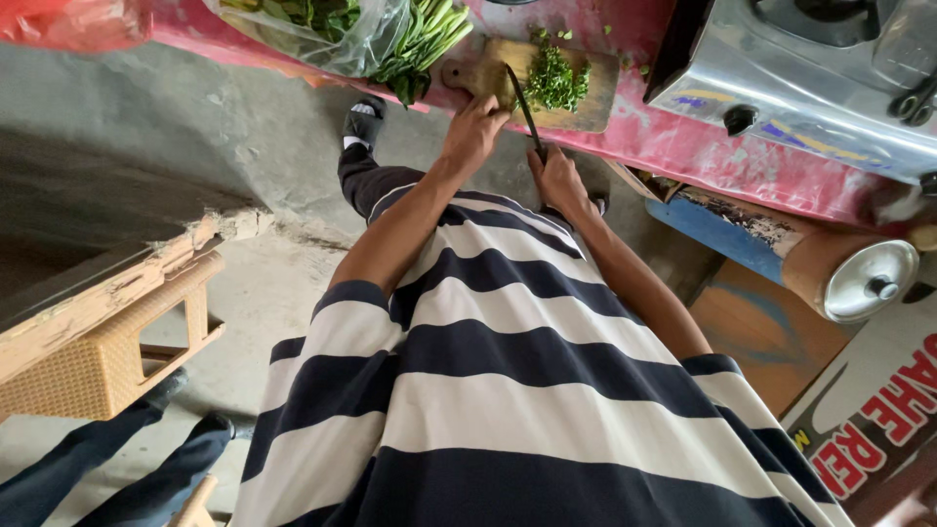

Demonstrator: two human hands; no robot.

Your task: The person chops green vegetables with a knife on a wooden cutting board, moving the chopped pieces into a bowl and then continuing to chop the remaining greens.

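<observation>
A wooden cutting board (595, 98) lies on a pink-covered table (683, 146), with a pile of chopped green herbs (556, 78) on it. My right hand (558, 181) grips the handle of a dark-bladed knife (522, 102), whose blade reaches up over the board beside the herbs. My left hand (473, 132) rests at the board's near left edge, close to its rounded handle end. Both arms stretch out from my striped shirt.
A bunch of green stalks (425, 39) and a clear plastic bag of leaves (312, 24) lie left of the board. A metal gas stove (800, 78) stands to the right. Below it is a pot with a lid (869, 283). A wicker stool (107, 342) and another person's legs (98, 468) are at the lower left.
</observation>
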